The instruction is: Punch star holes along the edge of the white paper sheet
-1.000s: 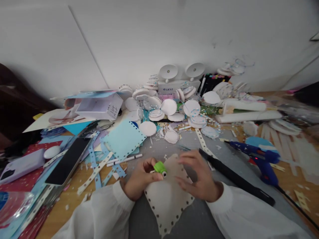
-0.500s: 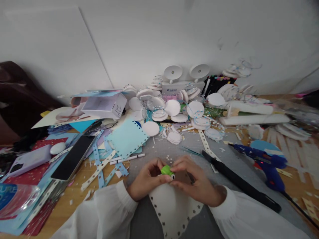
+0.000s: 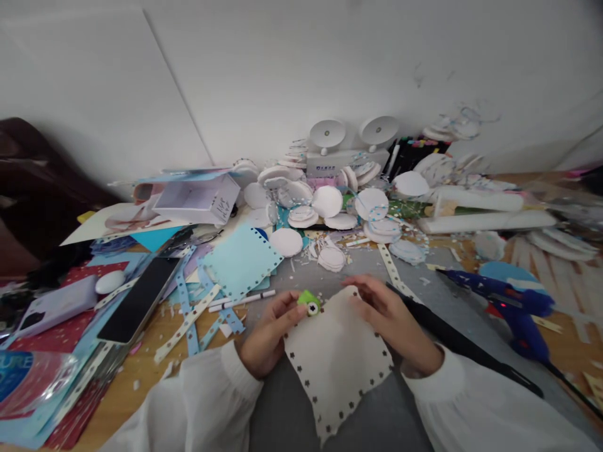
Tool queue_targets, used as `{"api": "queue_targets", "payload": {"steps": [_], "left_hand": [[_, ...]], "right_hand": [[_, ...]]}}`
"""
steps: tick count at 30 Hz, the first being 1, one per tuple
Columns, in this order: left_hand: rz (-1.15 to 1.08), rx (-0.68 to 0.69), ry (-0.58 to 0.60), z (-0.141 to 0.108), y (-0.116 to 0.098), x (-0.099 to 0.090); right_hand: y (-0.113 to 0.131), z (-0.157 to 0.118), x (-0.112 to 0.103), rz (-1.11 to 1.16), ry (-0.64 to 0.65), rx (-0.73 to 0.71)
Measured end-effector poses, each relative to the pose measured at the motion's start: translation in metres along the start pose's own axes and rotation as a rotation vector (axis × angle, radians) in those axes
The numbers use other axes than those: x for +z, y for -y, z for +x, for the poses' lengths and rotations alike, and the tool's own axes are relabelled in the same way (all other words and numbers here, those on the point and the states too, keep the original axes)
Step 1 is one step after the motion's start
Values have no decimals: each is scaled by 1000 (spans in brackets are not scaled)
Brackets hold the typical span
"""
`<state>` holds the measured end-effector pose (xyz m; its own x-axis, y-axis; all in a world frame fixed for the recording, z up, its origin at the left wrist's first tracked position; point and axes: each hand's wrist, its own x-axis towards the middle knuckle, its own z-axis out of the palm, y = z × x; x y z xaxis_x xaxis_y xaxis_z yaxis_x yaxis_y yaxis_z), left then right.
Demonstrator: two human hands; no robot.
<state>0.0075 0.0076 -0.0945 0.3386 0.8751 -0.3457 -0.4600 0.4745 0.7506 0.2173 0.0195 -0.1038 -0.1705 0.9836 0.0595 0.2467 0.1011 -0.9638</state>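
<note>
Both white-sleeved forearms are brought inward. The left hand [image 3: 266, 336] is curled, fingertips pinched together. The right hand [image 3: 393, 320] is laid palm down, fingers spread flat.

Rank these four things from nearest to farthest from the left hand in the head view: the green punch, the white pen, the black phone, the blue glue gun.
1. Green punch: held at the fingertips of the left hand.
2. White pen: just beyond the hand, slightly left.
3. Black phone: farther left.
4. Blue glue gun: far right, past the right hand.
</note>
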Motion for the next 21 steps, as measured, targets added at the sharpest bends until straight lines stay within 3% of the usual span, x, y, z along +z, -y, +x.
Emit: {"api": "queue_targets", "payload": {"steps": [3,8,13,21], "left_hand": [[-79,-10,0,0,-1,0],[-114,-57,119,1,-3,0],[-47,-91,170,1,1,-1],[122,10,241,1,8,0]], "right_hand": [[5,2,-3,198,212,211],[17,-1,-5,406,294,393],[16,-3,-4,417,518,424],[13,-5,4,280,535,391]]}}
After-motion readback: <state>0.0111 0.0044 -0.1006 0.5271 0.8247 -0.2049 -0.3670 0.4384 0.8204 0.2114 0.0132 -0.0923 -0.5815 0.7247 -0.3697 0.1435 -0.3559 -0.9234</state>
